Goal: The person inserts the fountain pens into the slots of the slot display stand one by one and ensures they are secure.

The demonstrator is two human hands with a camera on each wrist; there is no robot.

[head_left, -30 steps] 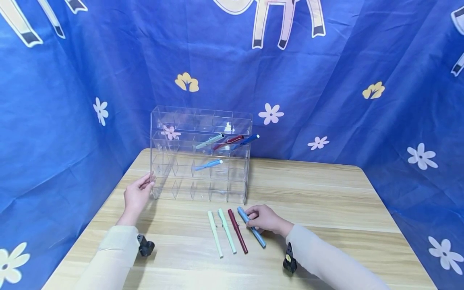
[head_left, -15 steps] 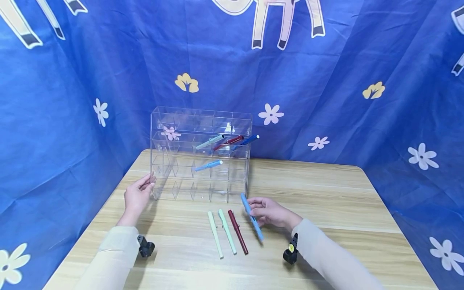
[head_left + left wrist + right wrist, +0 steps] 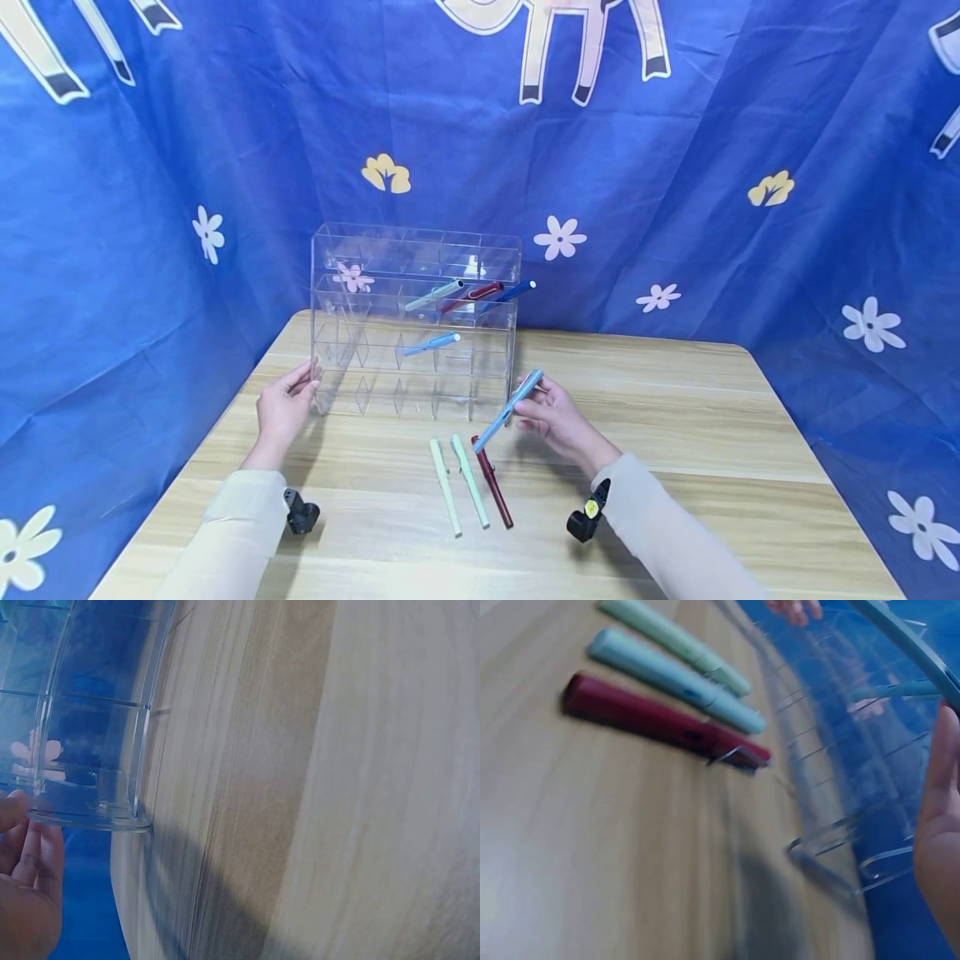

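My right hand (image 3: 553, 417) pinches a light blue pen (image 3: 510, 410) in the air by the rack's lower right corner. The pen slants, one end up to the right, its lower end overlapping the dark red pen (image 3: 492, 483) in the head view. My left hand (image 3: 285, 408) grips the left side edge of a clear acrylic pen rack (image 3: 416, 383); the left wrist view has its thumb and fingers (image 3: 49, 862) at the panel's edge. Beside the dark red pen lie a mint green pen (image 3: 470, 482) and a pale green pen (image 3: 446, 487), roughly parallel.
Tilted pens stick out of the rack: grey-green (image 3: 435, 295), dark red (image 3: 472, 296) and dark blue (image 3: 508, 295) in an upper row, with a light blue one (image 3: 431, 343) lower. The wooden table (image 3: 675, 417) meets a blue patterned curtain (image 3: 637, 167) behind the rack.
My right hand has lifted the light blue pen off the table, moved it toward the rack and turned it so its upper end points right. The left hand stays put.
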